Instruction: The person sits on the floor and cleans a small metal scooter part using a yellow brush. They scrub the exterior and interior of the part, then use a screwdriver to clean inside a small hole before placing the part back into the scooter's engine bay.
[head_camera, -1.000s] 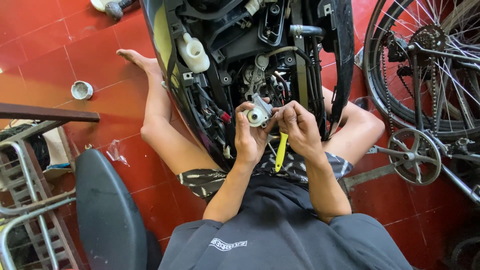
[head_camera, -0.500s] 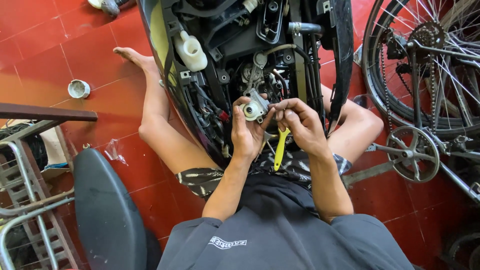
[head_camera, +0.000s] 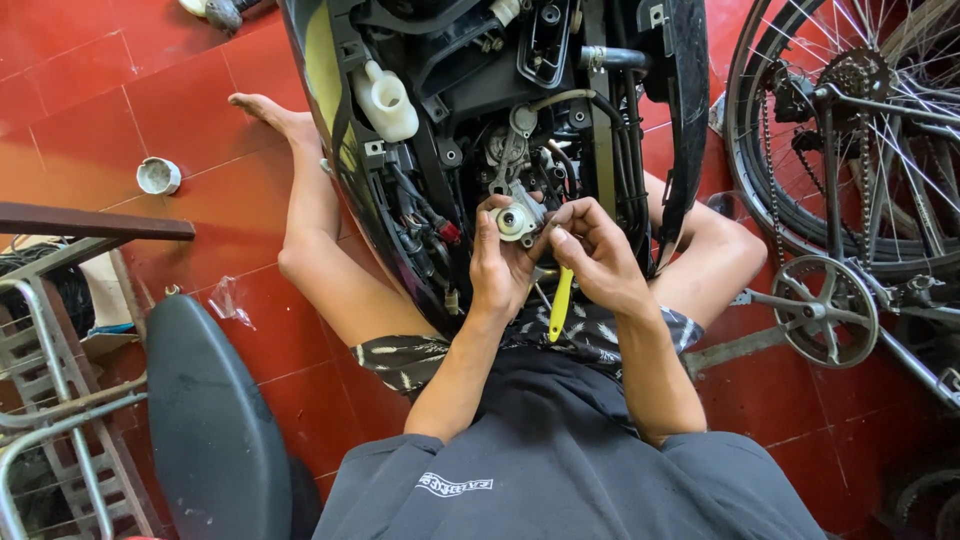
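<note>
At the bottom of the frame a grey shirt (head_camera: 560, 470) fills the view, with a dark padded seat (head_camera: 205, 420) lying on the red tiled floor (head_camera: 90, 90) at lower left. Just above centre, the left hand (head_camera: 500, 265) is curled around a small round metal part (head_camera: 515, 220), gripping it from below. The right hand (head_camera: 595, 255) touches the same part with bent fingertips and is also closed on a yellow-handled tool (head_camera: 560, 305) that hangs down. Behind them, top centre, stands an opened scooter (head_camera: 500, 100) with a white plastic tank (head_camera: 385, 100). A bicycle wheel (head_camera: 850, 130) fills the upper right.
</note>
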